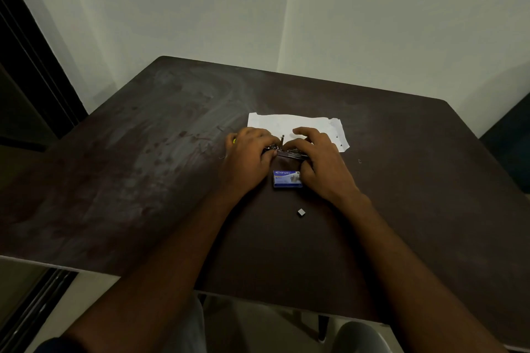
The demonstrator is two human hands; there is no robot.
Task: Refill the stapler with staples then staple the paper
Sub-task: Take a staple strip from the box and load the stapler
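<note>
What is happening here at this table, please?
A person works on a stapler with both hands on a dark table. The left hand and the right hand hold it from either side; it seems to be open for refilling. A blue staple box lies just in front, a small strip of staples nearer, and the white paper waits behind.

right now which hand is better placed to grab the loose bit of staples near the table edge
Probably the right hand. The staple piece lies on the table toward the right forearm's side, past the blue staple box. The left hand steadies the stapler.
</note>
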